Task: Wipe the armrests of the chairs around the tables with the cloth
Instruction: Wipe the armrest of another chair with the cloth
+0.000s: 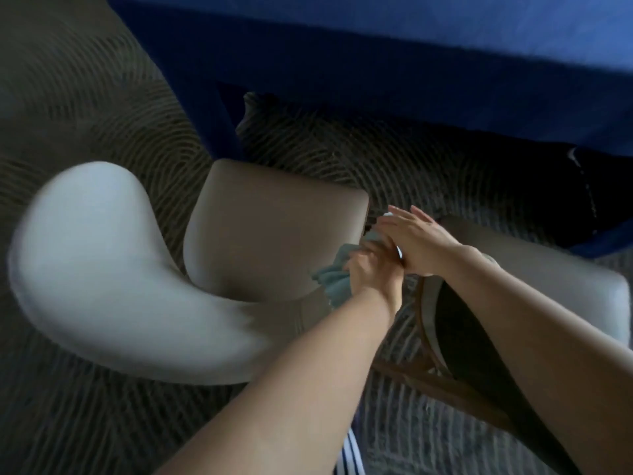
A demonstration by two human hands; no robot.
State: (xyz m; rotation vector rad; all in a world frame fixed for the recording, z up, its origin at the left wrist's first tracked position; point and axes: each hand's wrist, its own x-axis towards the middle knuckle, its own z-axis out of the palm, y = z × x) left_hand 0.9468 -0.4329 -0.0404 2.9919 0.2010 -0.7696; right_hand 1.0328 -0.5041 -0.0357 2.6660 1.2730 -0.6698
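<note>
Wiping is seemingly going on mid-task: the left hand is gripping the cloth, the right hand is pressing flat-fingered against it, both meeting between the pale chair and the wooden chair by the table, with more wiping likely left.

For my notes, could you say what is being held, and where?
The left hand grips the cloth at its bunched middle; the right hand lies flat on top.
</note>
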